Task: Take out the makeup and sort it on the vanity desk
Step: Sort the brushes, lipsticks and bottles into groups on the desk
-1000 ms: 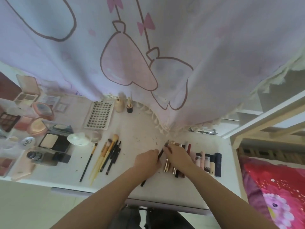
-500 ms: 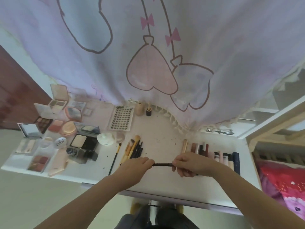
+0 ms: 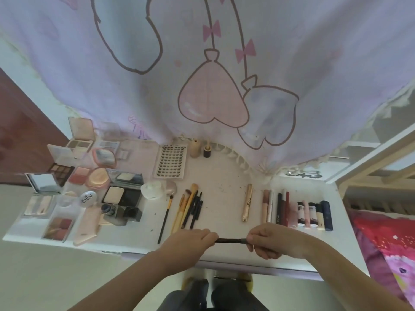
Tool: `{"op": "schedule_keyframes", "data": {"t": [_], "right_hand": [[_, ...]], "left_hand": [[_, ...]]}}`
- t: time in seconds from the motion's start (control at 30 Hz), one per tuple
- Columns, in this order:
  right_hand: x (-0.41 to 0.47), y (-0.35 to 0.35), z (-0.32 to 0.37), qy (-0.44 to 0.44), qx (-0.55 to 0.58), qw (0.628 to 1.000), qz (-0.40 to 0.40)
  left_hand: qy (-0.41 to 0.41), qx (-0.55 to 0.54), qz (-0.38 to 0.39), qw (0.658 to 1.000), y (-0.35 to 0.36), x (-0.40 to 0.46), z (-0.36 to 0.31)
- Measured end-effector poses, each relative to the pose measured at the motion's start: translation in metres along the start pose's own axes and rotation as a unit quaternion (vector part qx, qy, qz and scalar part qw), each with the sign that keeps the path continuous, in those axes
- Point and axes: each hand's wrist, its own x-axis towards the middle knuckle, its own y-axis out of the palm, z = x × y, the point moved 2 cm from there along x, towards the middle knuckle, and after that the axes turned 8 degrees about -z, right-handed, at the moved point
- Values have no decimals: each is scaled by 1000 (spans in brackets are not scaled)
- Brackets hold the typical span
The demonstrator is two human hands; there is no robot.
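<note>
While we look down at the desk (image 3: 220, 176), its left end is packed with open compacts and palettes (image 3: 60, 171) that reach right to the front edge. Next comes a tray of false lashes (image 3: 171, 161) at the back, with a fan of brushes (image 3: 188, 207) in front of it. Between the brushes and a lone gold tube (image 3: 247, 202) lies a bare, speckled patch of desk, and another strip of bare surface runs along the front edge under our hands. Farther right, a tidy row of sticks and small bottles (image 3: 298, 212) ends short of the desk's right edge. A curtain (image 3: 224, 63) hangs over the back of the desk and hides whatever stands behind it; a small metal tool (image 3: 304, 174) near its hem is too blurred to name.

Our left hand (image 3: 193, 241) pinches one end of a slim dark pencil (image 3: 230, 240), fingers curled round it. Our right hand (image 3: 268, 240) grips the other end the same way. We hold the pencil level between both hands just above the front of the desk, and both of its tips are covered by our fingers.
</note>
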Motion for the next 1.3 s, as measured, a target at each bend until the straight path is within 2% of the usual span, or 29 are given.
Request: {"op": "schedule_keyframes", "data": {"t": [0.03, 0.13, 0.2, 0.23, 0.3, 0.33, 0.4, 0.47, 0.53, 0.6, 0.77, 0.93, 1.03, 1.13, 1.3], "right_hand": [[-3, -4, -4, 3, 2, 1000, -4], [-29, -39, -29, 21, 55, 996, -70], [-35, -51, -36, 33, 67, 990, -116], [-28, -45, -34, 44, 58, 988, -133], [5, -23, -22, 50, 23, 982, -179], [25, -9, -12, 47, -9, 977, -207], [60, 8, 5, 52, -75, 958, -273], [84, 12, 16, 70, -126, 932, -333], [103, 18, 21, 83, -150, 919, -354], [117, 26, 25, 91, -177, 914, -352], [132, 30, 23, 78, -279, 901, -322], [131, 26, 22, 73, -260, 914, -301], [112, 1, 21, 51, -270, 902, -332], [90, -40, 9, 71, -251, 891, -371], [74, -67, -11, 98, -209, 903, -362]], "left_hand": [[-14, -7, 5, 1000, 1, -4, 3], [-133, -27, -21, 991, -1, -27, 29], [-203, -63, -68, 975, -3, -29, 37], [-239, -134, -100, 957, -6, -21, 32], [-308, -276, -146, 899, -6, 9, 14], [-335, -310, -152, 877, -4, 25, 9], [-378, -310, -130, 863, 2, 50, 8], [-393, -235, -96, 884, 2, 63, 17], [-387, -156, -69, 906, 3, 73, 26], [-368, -88, -40, 925, 4, 82, 31], [-334, 42, 31, 941, 15, 95, 43], [-334, 41, 41, 941, 18, 95, 51], [-321, 35, -24, 946, 11, 102, 48], [-262, 8, -71, 962, 13, 124, 19], [-249, -45, -28, 967, 41, 164, -27]]}}
